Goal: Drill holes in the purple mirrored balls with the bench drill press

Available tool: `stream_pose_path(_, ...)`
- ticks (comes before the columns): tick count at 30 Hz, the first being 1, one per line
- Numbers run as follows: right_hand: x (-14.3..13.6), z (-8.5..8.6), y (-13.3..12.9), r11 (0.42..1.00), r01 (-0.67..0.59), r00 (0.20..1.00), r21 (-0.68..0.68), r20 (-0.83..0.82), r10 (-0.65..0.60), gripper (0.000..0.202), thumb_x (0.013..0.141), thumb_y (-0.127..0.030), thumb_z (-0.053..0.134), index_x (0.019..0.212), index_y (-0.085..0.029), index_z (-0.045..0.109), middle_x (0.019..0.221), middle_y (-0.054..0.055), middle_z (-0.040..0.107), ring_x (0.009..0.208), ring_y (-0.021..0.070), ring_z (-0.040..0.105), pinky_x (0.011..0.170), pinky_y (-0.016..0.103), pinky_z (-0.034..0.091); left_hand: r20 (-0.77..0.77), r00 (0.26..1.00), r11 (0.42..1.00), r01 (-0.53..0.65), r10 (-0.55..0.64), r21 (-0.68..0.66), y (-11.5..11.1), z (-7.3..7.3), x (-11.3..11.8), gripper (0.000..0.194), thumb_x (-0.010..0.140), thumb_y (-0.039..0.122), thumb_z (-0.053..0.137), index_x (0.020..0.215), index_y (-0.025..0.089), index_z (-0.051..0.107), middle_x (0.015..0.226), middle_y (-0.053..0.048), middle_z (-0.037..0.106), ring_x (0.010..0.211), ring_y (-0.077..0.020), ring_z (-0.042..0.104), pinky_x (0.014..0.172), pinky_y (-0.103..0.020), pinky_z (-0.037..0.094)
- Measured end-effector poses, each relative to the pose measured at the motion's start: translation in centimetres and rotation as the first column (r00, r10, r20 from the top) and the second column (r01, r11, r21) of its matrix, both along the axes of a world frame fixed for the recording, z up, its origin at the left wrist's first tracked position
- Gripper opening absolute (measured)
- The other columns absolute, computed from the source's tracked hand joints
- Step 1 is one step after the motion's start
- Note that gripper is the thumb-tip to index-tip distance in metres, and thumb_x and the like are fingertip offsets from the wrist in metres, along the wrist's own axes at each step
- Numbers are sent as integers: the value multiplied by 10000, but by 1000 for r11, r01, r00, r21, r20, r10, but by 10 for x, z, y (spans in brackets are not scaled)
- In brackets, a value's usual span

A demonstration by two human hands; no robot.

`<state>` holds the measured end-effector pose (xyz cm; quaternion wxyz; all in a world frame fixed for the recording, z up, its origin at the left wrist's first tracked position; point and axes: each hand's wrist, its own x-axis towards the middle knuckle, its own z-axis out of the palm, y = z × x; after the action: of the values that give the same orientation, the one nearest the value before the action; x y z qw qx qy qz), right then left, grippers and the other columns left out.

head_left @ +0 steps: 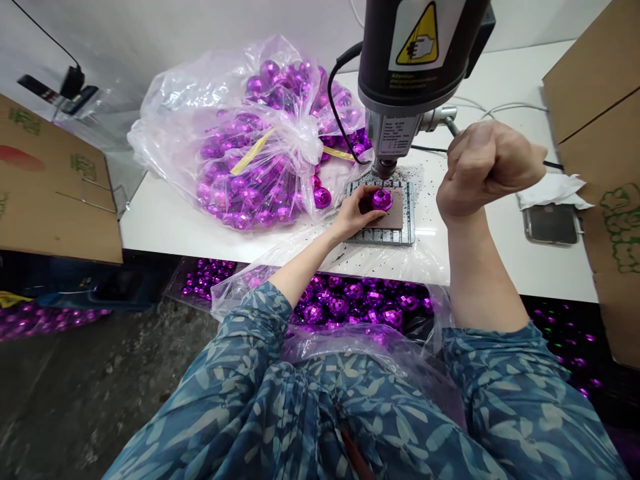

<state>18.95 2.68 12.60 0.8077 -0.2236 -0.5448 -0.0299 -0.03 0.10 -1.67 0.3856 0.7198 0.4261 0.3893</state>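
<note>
A shiny purple faceted ball (383, 199) sits on a brown square board (395, 219) on the metal base plate of a drill press (413, 80). My left hand (356, 212) grips this ball between thumb and fingers from the left. Right above the ball is the drill bit (383, 183); whether it touches the ball I cannot tell. On the right, my right hand (483, 167) is raised and closed in a fist around the drill press's feed lever (451, 125), whose end is hidden by the fingers.
A clear bag of purple balls (240, 160) lies left of the drill. Another loose purple ball (322, 197) rests beside it. More balls fill an open bag (345, 303) below the table edge. A phone (551, 225) lies at right. Cardboard boxes (60, 180) flank the table (165, 220). Dark shavings surround the plate.
</note>
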Motion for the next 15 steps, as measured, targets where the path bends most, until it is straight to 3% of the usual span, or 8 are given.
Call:
stream_pose_path(5, 3, -14, 0, 998, 63, 998, 29, 15, -63, 767, 1065, -503, 542, 550, -171, 80, 448, -35, 121, 400, 4, 226, 434, 230, 189, 34, 999, 1000, -11, 12, -22, -2, 4, 1, 659, 896, 460, 862, 1444, 216, 587, 1412, -153, 721, 1356, -347, 694, 1232, -589, 528)
stream_pose_path(8, 1, -15, -8, 999, 17, 999, 43, 29, -19, 787, 1060, -491, 565, 514, -172, 95, 441, -32, 115, 399, 7, 222, 435, 237, 204, 37, 999, 999, -18, 19, -35, -3, 6, 1, 667, 885, 460, 871, 1441, 223, 589, 1400, -146, 726, 1351, -345, 693, 1235, -586, 520)
stream_pose_path(11, -3, 8, -13, 999, -45, 999, 17, 3, 45, 761, 1060, -480, 580, 537, -171, 121, 458, -41, 154, 408, -9, 232, 464, 228, 175, 58, 998, 999, -16, 19, -48, -2, 5, 2, 663, 876, 457, 879, 1429, 220, 601, 1382, -145, 725, 1332, -337, 694, 1220, -578, 527)
stream_pose_path(15, -4, 62, 8, 982, -153, 987, -114, -64, 146, 719, 1001, -457, 673, 567, -176, 172, 479, -54, 209, 424, -17, 256, 540, 235, 127, 112, 991, 996, -65, 71, -57, -4, 2, 7, 618, 863, 416, 894, 1382, 227, 617, 1350, -120, 721, 1298, -297, 696, 1186, -539, 548)
